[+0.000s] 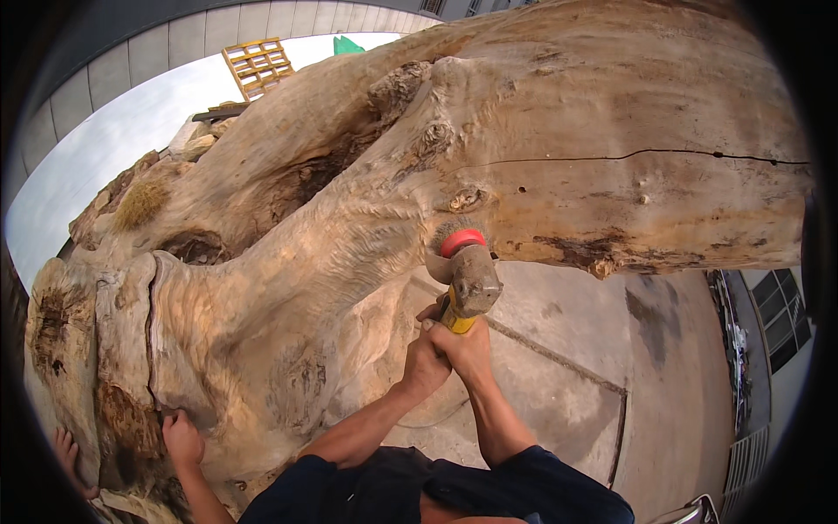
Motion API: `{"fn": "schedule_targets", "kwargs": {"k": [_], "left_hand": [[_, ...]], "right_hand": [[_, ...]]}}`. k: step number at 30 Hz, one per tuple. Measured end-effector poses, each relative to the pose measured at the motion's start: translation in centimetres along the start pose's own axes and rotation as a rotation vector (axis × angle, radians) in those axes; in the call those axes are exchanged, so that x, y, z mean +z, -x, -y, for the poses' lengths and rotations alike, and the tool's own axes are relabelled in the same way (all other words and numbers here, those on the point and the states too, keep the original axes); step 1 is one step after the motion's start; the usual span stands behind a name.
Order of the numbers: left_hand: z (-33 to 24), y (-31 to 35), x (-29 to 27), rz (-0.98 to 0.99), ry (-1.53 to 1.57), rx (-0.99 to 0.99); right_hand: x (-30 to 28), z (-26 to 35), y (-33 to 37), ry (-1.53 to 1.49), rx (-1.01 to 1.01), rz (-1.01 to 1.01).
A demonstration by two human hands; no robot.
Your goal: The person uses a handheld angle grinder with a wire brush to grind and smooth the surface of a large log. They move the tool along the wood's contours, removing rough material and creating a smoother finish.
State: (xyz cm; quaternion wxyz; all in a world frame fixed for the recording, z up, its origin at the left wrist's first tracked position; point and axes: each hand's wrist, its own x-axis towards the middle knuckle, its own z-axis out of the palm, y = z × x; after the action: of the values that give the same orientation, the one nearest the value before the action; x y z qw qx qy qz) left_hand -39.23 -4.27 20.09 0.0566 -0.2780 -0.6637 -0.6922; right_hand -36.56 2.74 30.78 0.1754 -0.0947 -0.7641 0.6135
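Note:
Both of my hands are wrapped around the yellow body of an angle grinder, in the middle of the view. My left hand and my right hand are pressed close together, closed on its grip. The grinder's dusty grey head points away from me. At its far end a red wheel with a bristly rim meets the side of a large weathered log, just below a small knot. A curved guard partly covers the wheel. The part touching the wood is blurred.
Another person's hand rests on the log's cracked end at lower left, with a second hand beside it. A long crack runs along the log. Concrete floor lies below. A yellow pallet and rocks stand behind.

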Motion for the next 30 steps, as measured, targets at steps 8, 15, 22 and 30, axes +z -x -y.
{"fn": "schedule_targets", "kwargs": {"k": [8, 15, 22, 30], "left_hand": [[-1.9, -3.8, -4.6, -0.038, -0.056, 0.029], [-2.3, -5.5, -9.0, -0.107, -0.263, 0.029], [-3.2, -7.2, -13.4, -0.012, -0.399, -0.072], [-3.6, -9.0, -13.3, -0.109, -0.750, 0.041]], "right_hand": [[3.9, 2.5, -3.0, -0.237, -0.013, 0.034], [7.3, 1.8, -5.8, -0.557, -0.048, 0.156], [9.8, 2.4, -7.7, -0.974, -0.088, 0.232], [9.7, 3.6, -9.2, -1.161, 0.046, 0.112]]}}
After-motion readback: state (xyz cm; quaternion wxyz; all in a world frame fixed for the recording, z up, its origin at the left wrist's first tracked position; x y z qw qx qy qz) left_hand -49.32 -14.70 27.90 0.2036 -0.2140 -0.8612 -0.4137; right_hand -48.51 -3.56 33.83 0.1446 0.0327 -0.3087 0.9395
